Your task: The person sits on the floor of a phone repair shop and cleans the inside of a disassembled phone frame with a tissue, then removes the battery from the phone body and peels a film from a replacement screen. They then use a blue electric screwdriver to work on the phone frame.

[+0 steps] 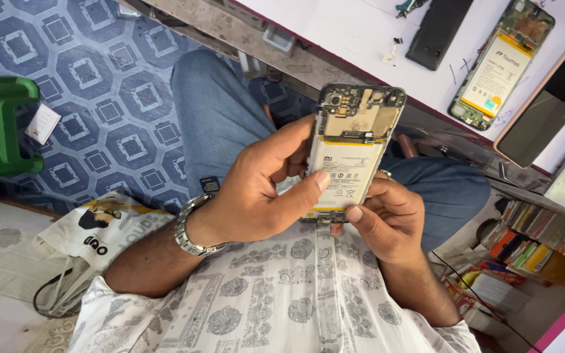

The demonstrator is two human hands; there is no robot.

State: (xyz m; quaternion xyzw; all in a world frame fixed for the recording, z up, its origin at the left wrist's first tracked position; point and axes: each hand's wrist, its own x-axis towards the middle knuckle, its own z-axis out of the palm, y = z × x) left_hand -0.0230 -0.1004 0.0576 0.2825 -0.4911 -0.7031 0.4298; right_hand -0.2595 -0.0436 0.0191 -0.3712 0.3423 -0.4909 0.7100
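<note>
1. Patterned white cloth of our shirt [282,301] fills the near edge; a steel wristwatch [191,229] sits on our left wrist, and a printed white bag [99,229] lies on the floor to the near left.

2. Our left hand [256,196] curls round the left edge of the opened phone [351,153], thumb laid across the pale battery [348,171]; the fingers are closed on the frame, not clenched.

3. Our right hand [387,219] cups the phone's lower right corner, thumb tip resting at the bottom edge; those fingers are wrapped behind it too, so both hands grip it.

4. We hold the phone upright over our lap, back cover off, circuit board bare at the top; we judge it light and stiff, yet fragile at the exposed board and thin connectors; the battery should not be pressed or bent; the side rails look the safest place to hold.

5. Blue jeans [223,111] and a blue patterned floor [93,78] lie beyond; a green stool [1,124] stands far left.

6. On the white bench [354,33], far right, rest a second opened phone [501,62], a dark back cover [436,29] and a pink-edged phone [547,108] with a dark screen; books [537,238] are stacked beneath.
</note>
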